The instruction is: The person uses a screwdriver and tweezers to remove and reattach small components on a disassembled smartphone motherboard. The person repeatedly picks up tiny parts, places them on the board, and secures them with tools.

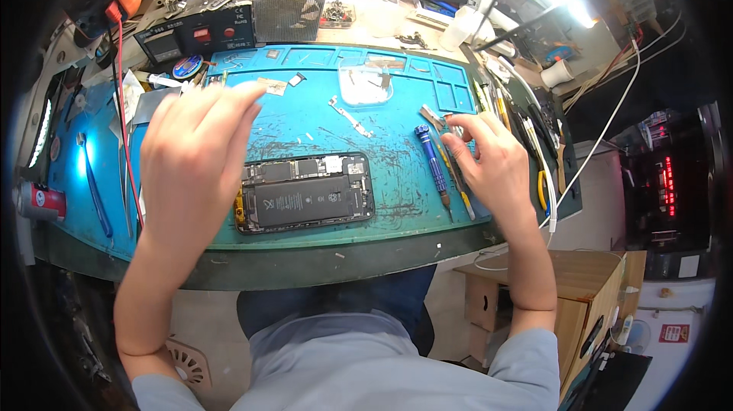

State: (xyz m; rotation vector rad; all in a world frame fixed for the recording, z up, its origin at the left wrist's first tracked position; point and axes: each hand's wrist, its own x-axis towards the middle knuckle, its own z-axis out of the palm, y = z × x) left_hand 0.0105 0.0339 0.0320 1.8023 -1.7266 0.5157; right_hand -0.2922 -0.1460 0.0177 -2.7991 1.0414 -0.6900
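An opened smartphone (305, 193) lies on the blue mat in front of me, its black battery (301, 202) and circuit boards exposed. My left hand (195, 155) hovers above the phone's left end, slightly blurred. Its fingers are pressed together beside a small tan piece (272, 86); whether they grip it is unclear. At the right, my right hand (491, 166) has its thumb and forefinger curled together beside a silver metal tool (432, 116). What sits between those fingertips is hard to make out. Nearest to it lies a blue screwdriver (433, 166).
A thin silver bracket (350, 118) and small parts lie on the mat (282, 132). A clear tray (366, 88) stands at its compartmented far edge. A black box (200, 35) is behind. A blue tool (95, 189) and red cable (124, 121) are left; a white cable (592, 144) hangs right.
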